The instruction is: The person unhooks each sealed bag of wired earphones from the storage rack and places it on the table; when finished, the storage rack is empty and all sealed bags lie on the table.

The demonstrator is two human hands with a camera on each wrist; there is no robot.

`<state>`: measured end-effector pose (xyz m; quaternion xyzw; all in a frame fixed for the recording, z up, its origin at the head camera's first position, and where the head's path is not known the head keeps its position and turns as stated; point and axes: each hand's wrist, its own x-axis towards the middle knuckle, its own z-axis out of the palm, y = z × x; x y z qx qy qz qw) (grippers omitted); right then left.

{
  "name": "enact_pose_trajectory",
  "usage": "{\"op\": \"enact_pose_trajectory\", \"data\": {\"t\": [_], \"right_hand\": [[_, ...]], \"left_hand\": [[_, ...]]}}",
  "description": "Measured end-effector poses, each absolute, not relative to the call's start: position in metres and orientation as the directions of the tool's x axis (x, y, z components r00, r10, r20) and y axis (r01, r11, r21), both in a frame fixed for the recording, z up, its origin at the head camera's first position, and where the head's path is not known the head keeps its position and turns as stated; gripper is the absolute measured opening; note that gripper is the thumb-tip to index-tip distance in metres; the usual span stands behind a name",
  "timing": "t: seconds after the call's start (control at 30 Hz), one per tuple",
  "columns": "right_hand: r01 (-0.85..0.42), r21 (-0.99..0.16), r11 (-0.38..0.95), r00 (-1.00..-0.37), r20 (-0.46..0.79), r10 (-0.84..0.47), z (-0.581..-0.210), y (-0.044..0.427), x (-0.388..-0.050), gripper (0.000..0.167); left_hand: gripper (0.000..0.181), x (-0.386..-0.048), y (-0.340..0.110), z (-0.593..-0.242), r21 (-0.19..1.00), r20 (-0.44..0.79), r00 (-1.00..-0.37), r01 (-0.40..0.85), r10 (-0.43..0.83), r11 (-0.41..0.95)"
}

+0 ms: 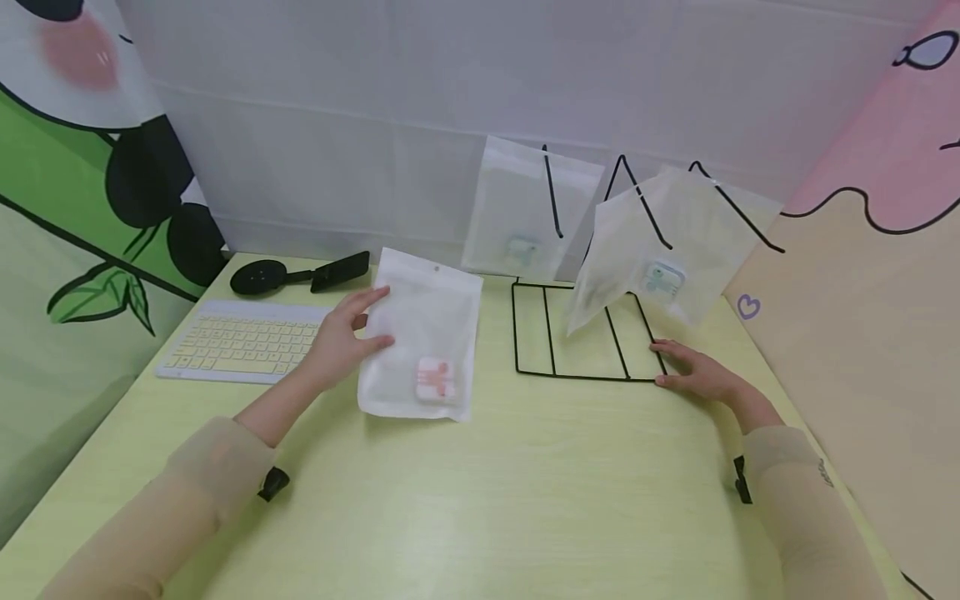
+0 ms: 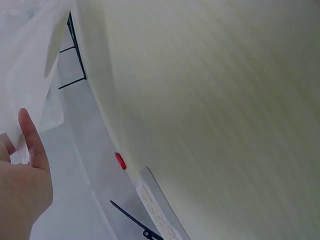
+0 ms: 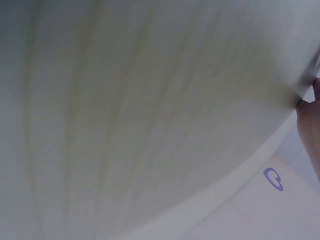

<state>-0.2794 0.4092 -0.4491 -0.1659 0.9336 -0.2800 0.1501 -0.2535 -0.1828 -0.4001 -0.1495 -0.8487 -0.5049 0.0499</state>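
My left hand (image 1: pixel 339 340) pinches the left edge of a white flat pouch (image 1: pixel 408 333) with a pink print, holding it upright above the table. In the left wrist view, that hand (image 2: pixel 27 175) grips the translucent pouch (image 2: pixel 30 75). At the right, my right hand (image 1: pixel 697 372) holds the front right corner of a black wire rack (image 1: pixel 588 378) between thumb and fingers. Toward the left of the rack hangs a white pouch (image 1: pixel 517 212); on the right, another white pouch (image 1: pixel 705 233) hangs tilted, with a blue-green print. The right wrist view shows only part of the right hand (image 3: pixel 311 117).
A white keyboard (image 1: pixel 240 342) lies left of the pouch. Behind it is a black kitchen utensil with a round head (image 1: pixel 258 277) and a flat blade (image 1: pixel 341 272). A small red object (image 2: pixel 120 161) shows near the keyboard. White cloth (image 1: pixel 322 150) rises behind the table.
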Motion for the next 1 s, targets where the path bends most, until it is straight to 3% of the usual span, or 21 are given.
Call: {"op": "enact_pose_trajectory", "data": {"t": [0.13,0.57,0.73,1.0], "right_hand": [[-0.226,-0.574,0.787,-0.899,-0.188,-0.396,-0.449,0.408,-0.279,0.072],[-0.243,-0.577,0.779,-0.897,-0.172,-0.408,-0.446,0.409,-0.280,0.069],[-0.246,-0.577,0.779,-0.894,-0.176,-0.413,-0.446,0.410,-0.279,0.069],[-0.247,-0.594,0.766,-0.892,-0.169,-0.419,-0.445,0.408,-0.279,0.068]], "left_hand": [[0.079,-0.262,-0.192,-0.403,0.853,0.106,-0.970,0.202,0.220,0.481],[0.074,-0.284,-0.208,-0.413,0.769,-0.093,-0.954,0.112,0.284,0.629],[0.073,-0.289,-0.209,-0.415,0.640,-0.074,-0.937,0.219,0.343,0.736],[0.082,-0.294,-0.209,-0.418,0.331,-0.056,-0.921,0.348,0.386,0.877]]}}
